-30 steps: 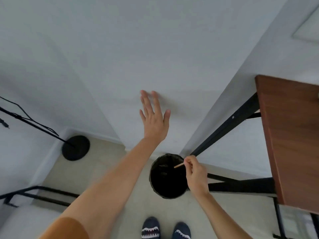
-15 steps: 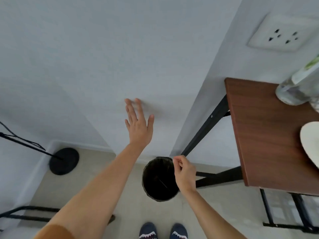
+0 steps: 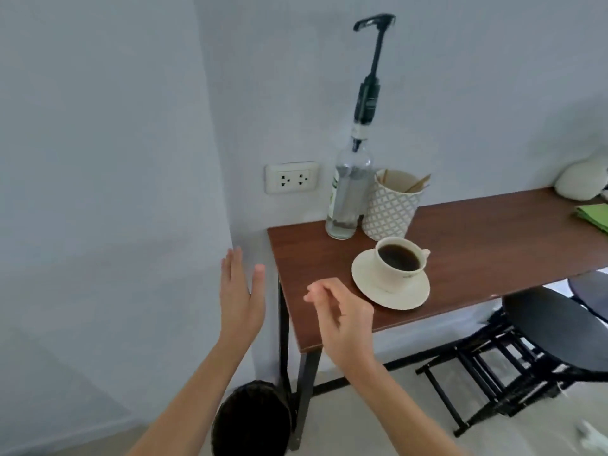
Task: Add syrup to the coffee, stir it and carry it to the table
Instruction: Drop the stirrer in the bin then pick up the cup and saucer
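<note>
Your left hand is raised flat with the fingers straight and spread wide, holding nothing, in the gap between the wall and the left edge of the table. Your right hand is loosely curled and empty, hanging over the table's near left corner, just short of the saucer. The coffee cup stands upright on that saucer, full of dark coffee, handle pointing right; the saucer's near rim sits close to the table's front edge. Behind it, near the back left corner and against the wall, the syrup bottle stands with its tall black pump, touching or just beside the patterned holder with wooden stir sticks. The tabletop between your right hand and the bottle is bare wood, and the stretch right of the cup is open as far as a green cloth at the far right edge. On the floor, a black bin sits by the table's left legs, below your left forearm, and a dark stool with a folded black rack fills the space under the table's right side.
</note>
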`<action>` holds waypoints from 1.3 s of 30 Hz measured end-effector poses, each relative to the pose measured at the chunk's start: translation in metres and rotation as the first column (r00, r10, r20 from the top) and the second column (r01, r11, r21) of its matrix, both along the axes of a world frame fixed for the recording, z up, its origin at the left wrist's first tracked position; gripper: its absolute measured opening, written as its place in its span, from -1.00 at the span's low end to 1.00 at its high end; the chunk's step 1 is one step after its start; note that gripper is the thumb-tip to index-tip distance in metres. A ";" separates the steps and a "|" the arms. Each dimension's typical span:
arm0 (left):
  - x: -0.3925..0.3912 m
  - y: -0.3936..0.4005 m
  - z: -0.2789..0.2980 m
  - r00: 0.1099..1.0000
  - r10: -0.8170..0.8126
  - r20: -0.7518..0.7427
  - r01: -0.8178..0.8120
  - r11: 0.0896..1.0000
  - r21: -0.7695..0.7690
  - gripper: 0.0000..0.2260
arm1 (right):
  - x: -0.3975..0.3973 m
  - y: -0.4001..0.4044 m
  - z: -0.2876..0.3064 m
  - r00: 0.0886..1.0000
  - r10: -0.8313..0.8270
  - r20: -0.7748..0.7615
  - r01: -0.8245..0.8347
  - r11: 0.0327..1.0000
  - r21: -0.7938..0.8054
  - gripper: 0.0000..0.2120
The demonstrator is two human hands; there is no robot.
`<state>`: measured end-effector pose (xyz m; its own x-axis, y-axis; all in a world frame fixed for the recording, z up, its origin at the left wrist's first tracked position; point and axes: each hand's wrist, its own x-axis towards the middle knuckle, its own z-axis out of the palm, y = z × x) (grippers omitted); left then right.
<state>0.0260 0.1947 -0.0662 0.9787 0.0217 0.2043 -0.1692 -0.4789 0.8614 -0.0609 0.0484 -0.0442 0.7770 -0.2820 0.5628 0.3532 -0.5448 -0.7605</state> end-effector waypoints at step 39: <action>-0.060 -0.177 0.020 0.895 -0.054 -0.442 0.152 0.970 0.191 -0.74 | -0.022 -0.230 -0.018 0.602 0.350 -0.718 0.040 0.884 0.465 -0.69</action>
<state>-0.0340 0.0180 -0.0465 0.9650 -0.0800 -0.2499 0.1364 -0.6605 0.7383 -0.0830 -0.1818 -0.0626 0.9052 -0.1508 -0.3973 -0.4160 -0.1235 -0.9010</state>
